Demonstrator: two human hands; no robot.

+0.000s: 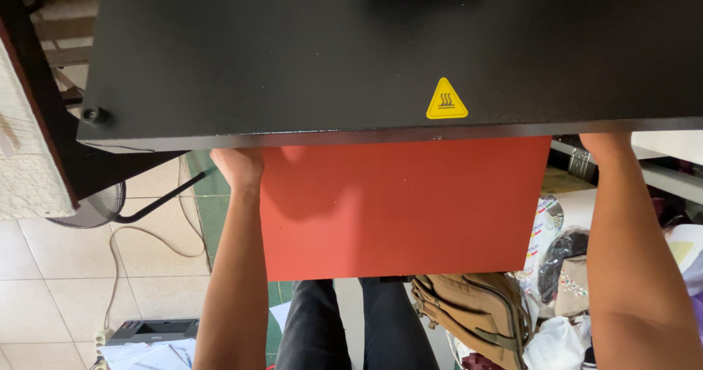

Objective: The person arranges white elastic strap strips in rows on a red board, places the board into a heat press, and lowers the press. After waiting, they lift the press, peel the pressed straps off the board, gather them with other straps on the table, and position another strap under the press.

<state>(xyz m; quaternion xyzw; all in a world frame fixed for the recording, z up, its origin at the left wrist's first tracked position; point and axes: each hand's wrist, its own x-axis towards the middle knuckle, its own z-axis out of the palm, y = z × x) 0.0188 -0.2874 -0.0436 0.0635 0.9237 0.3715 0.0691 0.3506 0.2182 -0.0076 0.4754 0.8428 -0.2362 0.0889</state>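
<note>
Both hands are seen reaching forward under the wide black metal upper plate [293, 55] of a heat press. Only the wrist and heel of the left hand [238, 163] are shown, just beside the left edge of the flat orange-red rubber pad [403, 205]; the fingers are hidden by the plate, so whether they are spread or closed cannot be told. Even less is shown of the right hand [606, 143], cut off at the wrist beyond the pad's right edge, and its grip cannot be told either.

Nearest the camera, 2 legs in dark trousers [351, 326] are seen below the pad's front edge, with a tan canvas bag [472, 308] beside them on the right and plastic-wrapped bundles [560, 253] further right. Pale floor tiles [58, 282] are crossed by a thin cable [121, 253] on the left.

Further off, the pad is half covered by the black plate, on which a yellow triangular warning sticker [447, 99] is fixed.
</note>
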